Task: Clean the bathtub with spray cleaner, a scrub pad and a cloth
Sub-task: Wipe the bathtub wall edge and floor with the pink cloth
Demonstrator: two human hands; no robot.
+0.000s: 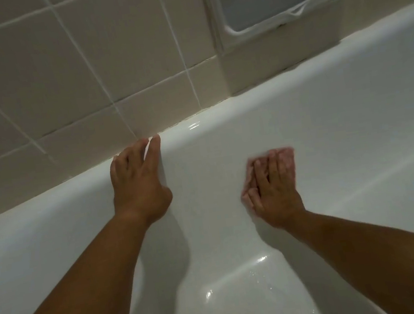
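Head view: pink cloth (pixel 285 157) pressed under right hand (pixel 272 190), tub wall (pixel 329 117).

Showed a left forearm (pixel 67 293) and a right forearm (pixel 374 244) — both bare along the whole length in view, from wrist to lower edge. Ended in a left hand (pixel 139 185) and a right hand (pixel 275 192), bare as well — fingers uncovered, wrists plain. Looked slender and smooth under dim light.

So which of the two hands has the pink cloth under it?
The right hand: its flat fingers press the pink cloth against the bathtub wall. The left hand holds nothing and only rests at the rim.
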